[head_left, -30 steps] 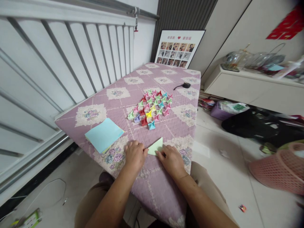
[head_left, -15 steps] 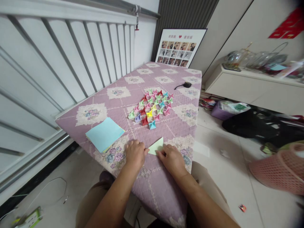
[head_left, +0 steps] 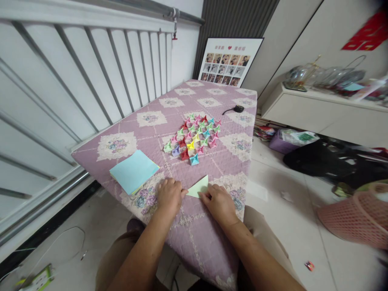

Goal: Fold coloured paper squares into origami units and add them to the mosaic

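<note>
A pale green sheet of origami paper (head_left: 199,187), folded into a triangle, lies on the cloth-covered table (head_left: 209,238) between my hands. My left hand (head_left: 170,196) rests on the cloth with its fingers curled, its thumb at the paper's left corner. On the other side my right hand (head_left: 218,199) is closed over the paper's lower right edge, thumb and fingertips pressed on it. Beyond the hands stand several small folded paper pieces (head_left: 194,159) in rows, in red, pink, green, yellow, blue and purple. A stack of square paper (head_left: 135,170), light blue on top, lies left of my left hand.
A black corded object (head_left: 239,108) sits farther back on the table. White railing (head_left: 91,76) runs along the left. A framed photo board (head_left: 232,60) leans behind the table. To the right are a pink basket (head_left: 357,214) on the floor and a cabinet (head_left: 321,109) with glassware.
My left hand has shifted slightly to the left along the paper's edge, showing more of its left corner. My right hand stays in nearly the same place.
</note>
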A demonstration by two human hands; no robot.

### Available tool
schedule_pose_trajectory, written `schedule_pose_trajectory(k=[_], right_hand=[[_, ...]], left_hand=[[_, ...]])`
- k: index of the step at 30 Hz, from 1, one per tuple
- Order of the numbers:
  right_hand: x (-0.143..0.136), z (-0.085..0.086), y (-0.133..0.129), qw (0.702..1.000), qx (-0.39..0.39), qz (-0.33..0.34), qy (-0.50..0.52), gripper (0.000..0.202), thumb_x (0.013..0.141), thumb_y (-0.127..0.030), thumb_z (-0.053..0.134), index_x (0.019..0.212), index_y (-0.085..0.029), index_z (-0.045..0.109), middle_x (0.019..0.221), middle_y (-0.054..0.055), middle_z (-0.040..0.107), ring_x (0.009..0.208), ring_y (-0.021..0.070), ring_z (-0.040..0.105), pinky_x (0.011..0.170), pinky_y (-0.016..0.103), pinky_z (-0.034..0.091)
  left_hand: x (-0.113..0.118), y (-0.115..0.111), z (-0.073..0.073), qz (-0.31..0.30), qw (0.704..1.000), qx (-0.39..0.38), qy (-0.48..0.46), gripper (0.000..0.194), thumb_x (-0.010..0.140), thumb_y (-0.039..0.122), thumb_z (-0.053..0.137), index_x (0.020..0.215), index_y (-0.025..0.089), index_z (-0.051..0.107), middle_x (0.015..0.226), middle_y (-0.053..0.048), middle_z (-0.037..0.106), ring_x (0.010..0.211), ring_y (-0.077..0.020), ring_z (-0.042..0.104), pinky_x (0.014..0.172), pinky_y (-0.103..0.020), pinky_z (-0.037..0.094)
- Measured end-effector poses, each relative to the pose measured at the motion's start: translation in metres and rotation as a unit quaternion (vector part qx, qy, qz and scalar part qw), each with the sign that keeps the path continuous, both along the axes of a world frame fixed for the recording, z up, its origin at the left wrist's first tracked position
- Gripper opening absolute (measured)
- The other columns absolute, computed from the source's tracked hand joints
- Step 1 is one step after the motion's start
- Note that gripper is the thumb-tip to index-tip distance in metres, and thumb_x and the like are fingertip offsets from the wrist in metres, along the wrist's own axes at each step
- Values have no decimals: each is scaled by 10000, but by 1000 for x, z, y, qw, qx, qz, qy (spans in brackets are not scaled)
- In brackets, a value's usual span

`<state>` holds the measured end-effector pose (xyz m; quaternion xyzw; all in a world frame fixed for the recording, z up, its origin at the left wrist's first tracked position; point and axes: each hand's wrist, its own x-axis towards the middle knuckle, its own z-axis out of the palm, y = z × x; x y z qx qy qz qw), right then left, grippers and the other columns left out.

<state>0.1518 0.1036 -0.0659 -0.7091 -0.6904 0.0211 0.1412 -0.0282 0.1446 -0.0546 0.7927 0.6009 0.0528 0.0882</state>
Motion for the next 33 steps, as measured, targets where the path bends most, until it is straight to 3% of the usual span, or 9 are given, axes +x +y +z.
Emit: schedule_pose_trajectory(k=[12,15,18,23,33], right_hand=[[0,-3,-2,1000,21,4,14,204,835,-361,587,698,-215,550,746,24,589,726,175,505,664,283,343],[0,-2,-2,1000,17,4,16,205,835,-365,591,703,-214,548,749,22,587,728,173,504,673,281,345],[1,-2,-2,1000,14,5,16,200,836,-353,590,702,-211,546,750,20,582,724,167,501,676,276,343],[1,-3,-2,1000,26,5,8,200,837,-350,576,696,-211,551,735,21,575,716,167,493,658,273,332],[3,-8,-1,999,39,9,26,171,868,-345,536,776,-208,580,766,31,603,744,180,517,700,285,369]], left_hand=[[-2,-3,0,-17,1000,20,-16,174,871,393,580,902,226,613,970,-53,579,988,-245,480,833,-374,347],[0,-5,0,-58,997,41,-25,117,913,296,511,943,240,610,1007,-46,573,985,-233,467,844,-382,338],[4,-9,3,-129,990,51,-33,178,937,213,442,1002,248,604,1066,-42,569,999,-216,460,852,-377,335],[15,-25,4,-201,978,43,-39,241,967,227,371,1096,250,574,1076,-40,571,1003,-206,464,845,-367,349],[18,-47,3,-172,985,25,-21,355,928,211,403,1277,225,470,1136,-85,548,1032,-244,467,846,-420,350]])
